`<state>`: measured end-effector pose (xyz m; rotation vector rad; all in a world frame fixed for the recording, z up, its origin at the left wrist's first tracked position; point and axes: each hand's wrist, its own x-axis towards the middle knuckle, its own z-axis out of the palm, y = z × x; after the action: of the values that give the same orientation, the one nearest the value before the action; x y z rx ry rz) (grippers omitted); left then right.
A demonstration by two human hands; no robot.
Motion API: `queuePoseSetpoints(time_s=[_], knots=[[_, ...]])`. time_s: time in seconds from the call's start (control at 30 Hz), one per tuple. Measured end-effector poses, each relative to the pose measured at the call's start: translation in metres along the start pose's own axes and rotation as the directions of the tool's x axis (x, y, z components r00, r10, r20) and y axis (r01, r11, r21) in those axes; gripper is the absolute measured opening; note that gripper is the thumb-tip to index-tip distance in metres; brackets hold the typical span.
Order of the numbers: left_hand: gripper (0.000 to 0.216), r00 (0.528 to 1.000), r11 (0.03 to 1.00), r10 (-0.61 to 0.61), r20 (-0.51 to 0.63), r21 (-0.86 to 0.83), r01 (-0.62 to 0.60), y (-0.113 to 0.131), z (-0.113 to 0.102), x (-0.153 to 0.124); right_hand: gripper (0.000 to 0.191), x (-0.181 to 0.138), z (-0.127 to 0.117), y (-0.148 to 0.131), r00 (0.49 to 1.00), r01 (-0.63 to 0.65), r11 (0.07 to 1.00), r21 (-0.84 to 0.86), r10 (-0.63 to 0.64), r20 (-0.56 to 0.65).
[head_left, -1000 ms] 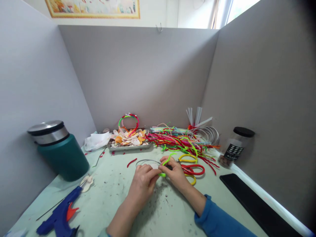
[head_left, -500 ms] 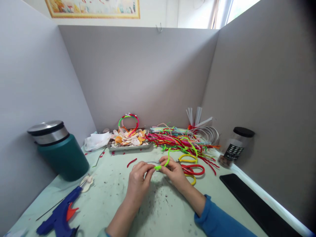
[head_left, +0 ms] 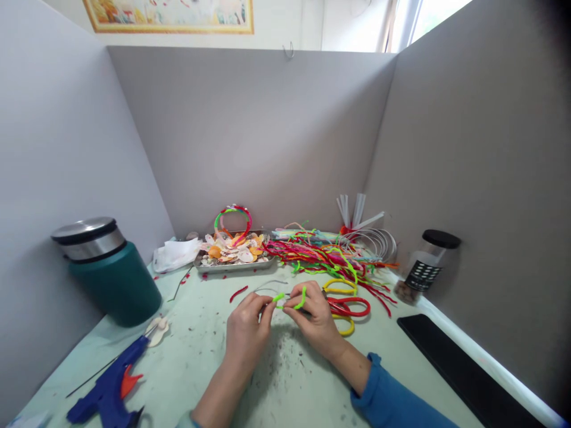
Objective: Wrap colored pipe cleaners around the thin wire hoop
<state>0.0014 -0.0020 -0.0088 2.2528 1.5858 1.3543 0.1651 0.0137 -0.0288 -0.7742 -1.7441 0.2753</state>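
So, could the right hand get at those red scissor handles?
Probably yes: the red scissor handles lie uncovered close beside the right hand, though it grips a green fuzzy strip.

We find a craft workstation, apparently indoors: grey partitions (head_left: 250, 137) enclose a covered table (head_left: 187, 356) bearing a glue gun (head_left: 107, 383), scissors (head_left: 336, 305), a metal tray (head_left: 236, 268) of shell-like pieces and heaped coloured fuzzy stems (head_left: 312, 250).

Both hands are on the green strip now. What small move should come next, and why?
Probably bend the loose end of the bright green strip a little further with the right hand, using the left hand as the anchor. The left fingers pinch one part of the strip, the right hand grips another, and the loose end sticks up beside it.
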Motion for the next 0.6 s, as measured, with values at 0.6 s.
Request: queuePoseSetpoints(time_s=[0.6], knots=[[0.022,0.994,0.997,-0.074,0.08,-0.021,0.076,-0.0008,0.0002,0.0035,0.007,-0.0017,0.0029,0.0011,0.996,-0.033,0.997,0.071,0.027,0.084]])
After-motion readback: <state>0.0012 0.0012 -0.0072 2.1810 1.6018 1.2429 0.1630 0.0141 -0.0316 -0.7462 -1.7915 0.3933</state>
